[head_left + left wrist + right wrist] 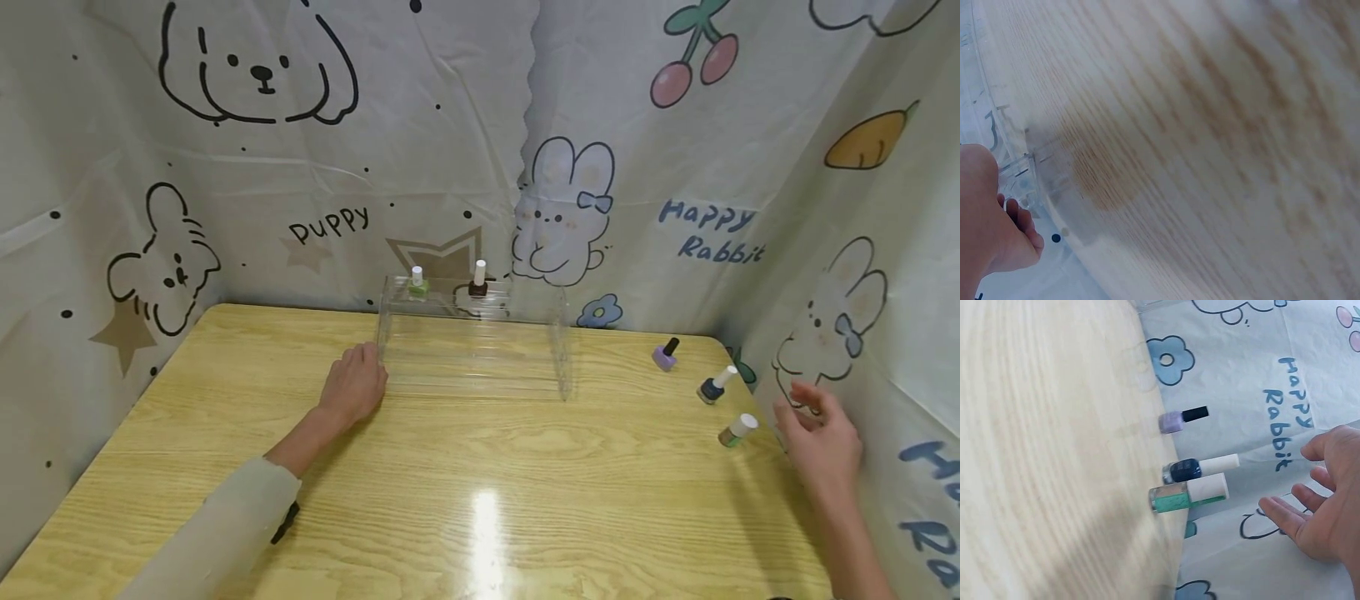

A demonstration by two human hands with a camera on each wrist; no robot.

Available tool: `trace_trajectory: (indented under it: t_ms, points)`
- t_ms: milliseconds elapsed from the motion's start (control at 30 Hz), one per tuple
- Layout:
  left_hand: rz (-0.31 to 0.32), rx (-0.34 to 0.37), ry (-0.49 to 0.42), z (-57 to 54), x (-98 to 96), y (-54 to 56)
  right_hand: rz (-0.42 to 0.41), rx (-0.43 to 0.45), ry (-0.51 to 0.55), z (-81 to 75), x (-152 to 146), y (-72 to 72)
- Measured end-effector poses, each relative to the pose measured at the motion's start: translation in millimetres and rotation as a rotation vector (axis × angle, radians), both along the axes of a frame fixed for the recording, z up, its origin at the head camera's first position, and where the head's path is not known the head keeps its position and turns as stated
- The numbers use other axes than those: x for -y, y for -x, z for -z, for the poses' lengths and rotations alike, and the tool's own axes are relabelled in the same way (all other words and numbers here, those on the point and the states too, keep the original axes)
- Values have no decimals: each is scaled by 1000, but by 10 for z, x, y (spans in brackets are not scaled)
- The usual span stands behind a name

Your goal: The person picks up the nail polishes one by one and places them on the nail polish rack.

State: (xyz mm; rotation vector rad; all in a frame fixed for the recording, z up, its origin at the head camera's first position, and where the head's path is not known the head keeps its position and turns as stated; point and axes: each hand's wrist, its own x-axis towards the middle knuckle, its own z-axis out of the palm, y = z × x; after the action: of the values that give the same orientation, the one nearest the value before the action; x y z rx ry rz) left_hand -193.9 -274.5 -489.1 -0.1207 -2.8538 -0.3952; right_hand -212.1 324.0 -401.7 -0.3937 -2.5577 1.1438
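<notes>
My left hand point(355, 383) grips the left side panel of a clear plastic tiered rack point(562, 358). In the left wrist view, the thumb and curled fingers point(1022, 225) are at the rack's edge. A green nail polish bottle point(417, 288) and a dark brown nail polish bottle point(477, 288), both white-capped, stand on its top tier. My right hand point(823, 437) hovers with loosely bent fingers and nothing in it, just right of a green-and-beige nail polish bottle point(735, 432) with a white cap. Behind that stand a dark blue nail polish bottle point(711, 390) and a lilac one point(663, 357) with a black cap.
The wooden table point(450, 475) ends against a printed curtain point(420, 150) at the back and right. Three upright bottles line the table's right edge, close to the curtain. Glare marks the table's front middle.
</notes>
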Motion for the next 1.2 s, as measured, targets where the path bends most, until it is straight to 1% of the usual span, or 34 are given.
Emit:
trace_trajectory:
  t_ms: [67,167,333,400,533,667,867,1033,1200]
  points:
    - [-3,-2,-4,-4,4,1,-9,39,-33,51,-22,-21]
    - [-3,-2,-11,-9,5,3,-35,72,-46,137,-28,-41]
    - [-4,-9,-9,-3,5,9,-114,88,7,287,-37,-43]
    - [-4,-14,-1,0,5,9,-154,81,38,339,-42,-40]
    - [-6,-11,4,2,5,9,-215,62,66,432,-48,-35]
    - [-6,-4,1,-3,5,8,-232,62,86,487,-49,-22]
    - [-5,13,-3,-4,0,2,-284,53,118,580,-84,18]
    - [-7,8,3,-2,-1,1,-273,36,108,618,-66,29]
    - [-9,-5,7,-11,-10,-2,-209,62,62,662,-23,57]
